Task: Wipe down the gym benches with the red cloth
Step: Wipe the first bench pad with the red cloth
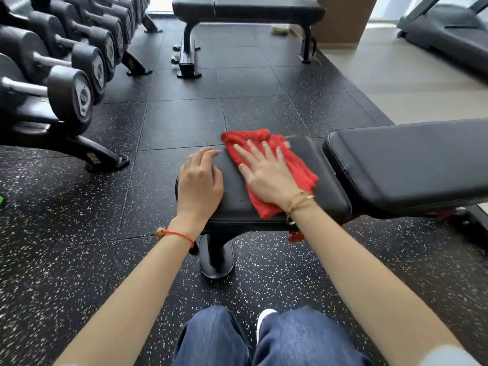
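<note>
A black padded gym bench stands in front of me, its small seat pad (324,186) near me and its long back pad (412,165) running off to the right. The red cloth (295,165) lies spread on the seat pad. My right hand (266,175) presses flat on the cloth with fingers straight and spread. My left hand (200,180) rests on the seat pad's left end, fingers lightly bent over its edge, holding nothing. A second black bench (264,9) stands across the floor at the back.
A dumbbell rack (60,83) with several black dumbbells lines the left side. A treadmill (454,35) sits at the back right on the light floor. Speckled black rubber floor (184,122) lies between the benches. The near bench's foot (216,262) is close to my knees.
</note>
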The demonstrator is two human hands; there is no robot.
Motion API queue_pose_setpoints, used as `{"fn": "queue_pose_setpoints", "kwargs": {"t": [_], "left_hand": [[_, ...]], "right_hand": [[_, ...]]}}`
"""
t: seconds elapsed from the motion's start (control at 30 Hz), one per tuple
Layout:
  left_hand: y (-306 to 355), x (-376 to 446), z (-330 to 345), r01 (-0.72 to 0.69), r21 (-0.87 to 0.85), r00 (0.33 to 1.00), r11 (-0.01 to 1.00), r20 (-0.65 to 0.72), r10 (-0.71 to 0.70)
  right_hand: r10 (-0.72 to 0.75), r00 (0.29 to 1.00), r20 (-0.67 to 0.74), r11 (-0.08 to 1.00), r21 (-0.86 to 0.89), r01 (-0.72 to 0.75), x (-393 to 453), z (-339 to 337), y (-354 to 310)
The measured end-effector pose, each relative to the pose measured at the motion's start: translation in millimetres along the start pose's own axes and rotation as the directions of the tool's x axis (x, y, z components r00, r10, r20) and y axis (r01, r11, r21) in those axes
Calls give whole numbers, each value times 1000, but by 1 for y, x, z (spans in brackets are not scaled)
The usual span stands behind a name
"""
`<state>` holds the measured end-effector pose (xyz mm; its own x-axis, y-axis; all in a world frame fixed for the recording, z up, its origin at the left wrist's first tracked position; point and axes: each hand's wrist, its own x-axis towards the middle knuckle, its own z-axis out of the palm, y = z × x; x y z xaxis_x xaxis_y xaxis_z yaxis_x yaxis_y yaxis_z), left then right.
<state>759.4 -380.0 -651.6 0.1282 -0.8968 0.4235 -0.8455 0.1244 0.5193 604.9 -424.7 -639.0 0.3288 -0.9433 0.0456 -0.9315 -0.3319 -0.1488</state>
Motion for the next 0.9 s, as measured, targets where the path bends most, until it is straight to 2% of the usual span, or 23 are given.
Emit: {"fn": "queue_pose_setpoints", "kwargs": {"t": [0.1, 0.17, 0.3, 0.4, 0.6, 0.7, 0.8, 0.9], "left_hand": [[-7, -11, -7, 7, 16, 1000, 1000, 18, -7], [-14, -19, -13, -12, 12, 999, 1000, 49, 11], [-24, -31, -30, -64, -13, 991, 998, 119, 65], [-29, -35, -42, -75, -5, 990, 997, 115, 75], [-35, -33, -60, -60, 76, 998, 995, 35, 58], [-34, -30, -59, -63, 84, 998, 995, 20, 61], [-29, -25, -50, -68, 71, 997, 995, 40, 65], [-21, -20, -37, -85, 63, 994, 994, 70, 81]], "right_hand": [[-156, 987, -32, 988, 7, 156, -33, 8, -25], [-160, 986, -48, 986, 36, 162, -48, 7, -11], [35, 999, -30, 999, -4, -35, -42, -3, 35], [120, 992, 30, 993, 10, -120, -12, -5, 23], [-199, 979, 42, 980, 7, 199, -5, 11, -66], [-270, 963, -17, 963, 10, 270, -36, 13, -63], [-214, 974, -81, 977, -5, 214, -56, 10, -26], [-18, 998, -59, 1000, -18, 17, -49, 1, 23]]}}
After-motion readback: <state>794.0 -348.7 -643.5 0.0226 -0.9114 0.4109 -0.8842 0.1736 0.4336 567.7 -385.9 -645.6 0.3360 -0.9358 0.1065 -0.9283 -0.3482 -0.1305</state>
